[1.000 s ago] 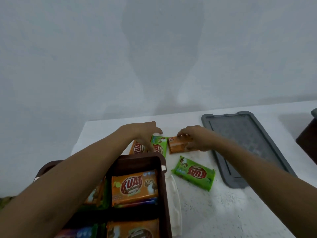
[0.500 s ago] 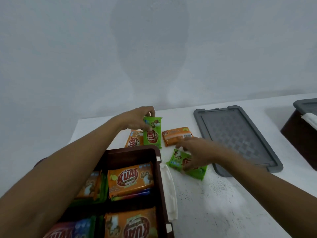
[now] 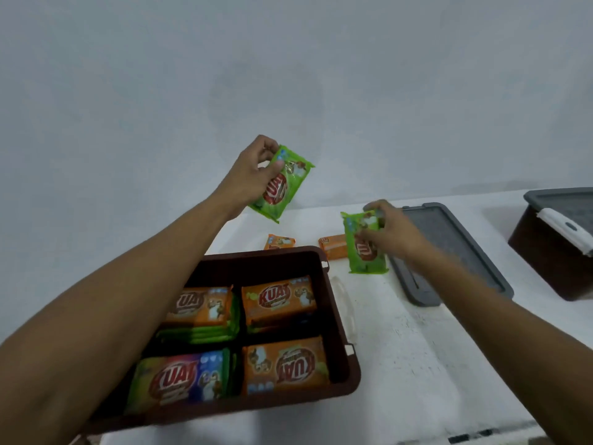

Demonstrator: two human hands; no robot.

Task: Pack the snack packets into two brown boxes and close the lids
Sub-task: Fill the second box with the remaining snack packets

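Green foil snack packet (image 3: 284,184), printed "KUAT", is pinched near its far end by my left hand (image 3: 250,178), with the thumb on the printed face and the fingers curled behind. It is held in the air above the far edge of the open brown plastic box (image 3: 337,316). Its long axis tilts from far-right down to near-left, printed face toward me.

A second green foil packet (image 3: 364,252) is gripped at its far end by my right hand (image 3: 398,234), fingers curled round it. Its long axis runs far to near, with the near end lowest, just right of the box. Contact with the surface cannot be determined.

Inside the box, packets lie flat in four stacks, two by two. Beyond its far wall, an orange snack packet (image 3: 279,242) and a second orange packet (image 3: 333,248) lie flat on the white speckled table (image 3: 417,364). A flat grey plastic lid (image 3: 459,252) lies on the table to the right of my right hand. A second brown box (image 3: 545,261), with its grey lid on, stands at the far right. A plain pale grey wall (image 3: 288,75) backs the table.
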